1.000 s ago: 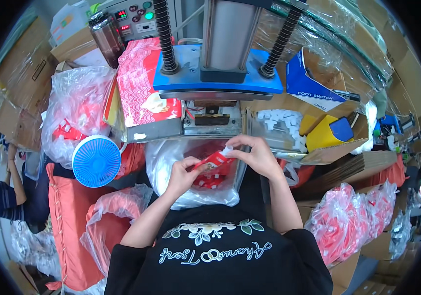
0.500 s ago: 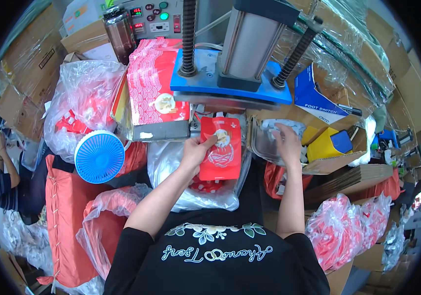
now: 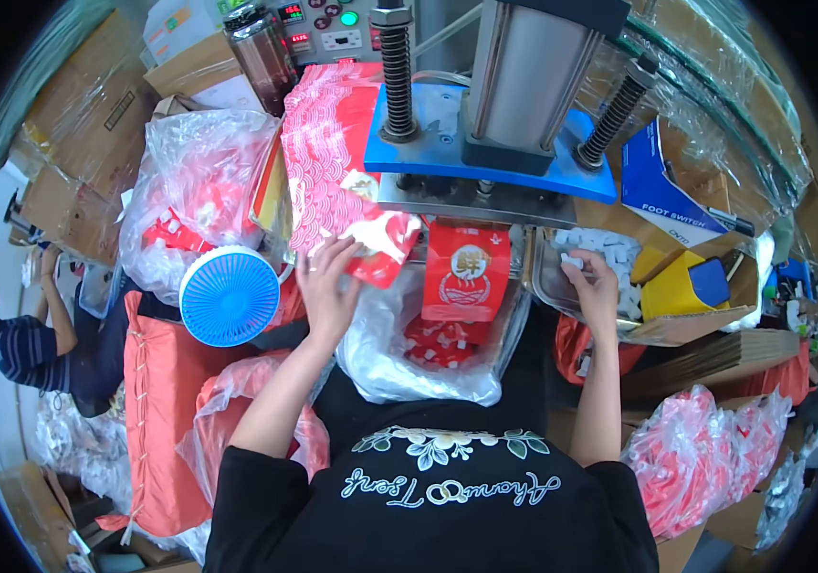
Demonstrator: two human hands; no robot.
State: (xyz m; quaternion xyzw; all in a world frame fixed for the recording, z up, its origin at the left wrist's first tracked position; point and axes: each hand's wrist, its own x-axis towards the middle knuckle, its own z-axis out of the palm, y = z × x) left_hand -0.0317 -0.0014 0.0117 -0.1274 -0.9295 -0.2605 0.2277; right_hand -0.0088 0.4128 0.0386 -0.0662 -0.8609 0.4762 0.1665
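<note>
- Both hands are out at the press: the left hand point(image 3: 328, 286) lies spread and flat, fingers open, on the near end of a stack of red patterned pouches point(image 3: 337, 186), gripping nothing as far as I can tell; the right hand point(image 3: 592, 286) is curled into a metal tray of small white caps point(image 3: 609, 253), fingertips pinched round one white piece.
- Between the hands, a single red pouch point(image 3: 466, 272) hangs upright under the press's blue plate point(image 3: 447, 143), its top edge tucked beneath the metal bar.
- Such pouches look thin, light and slippery, and would bend readily; a pinch at a corner or along the top edge seems the safest hold. The caps look tiny and hard, best taken singly between fingertips.
- Just below the hanging pouch an open clear plastic bag point(image 3: 399, 353) holds more red pouches.
- Room is tight: the press columns stand close above, a blue round fan point(image 3: 230, 296) sits beside the left wrist, and cardboard boxes point(image 3: 686, 286) crowd the right.
- Farther left another person's striped sleeve point(image 3: 18, 349) shows, well apart from the work.
</note>
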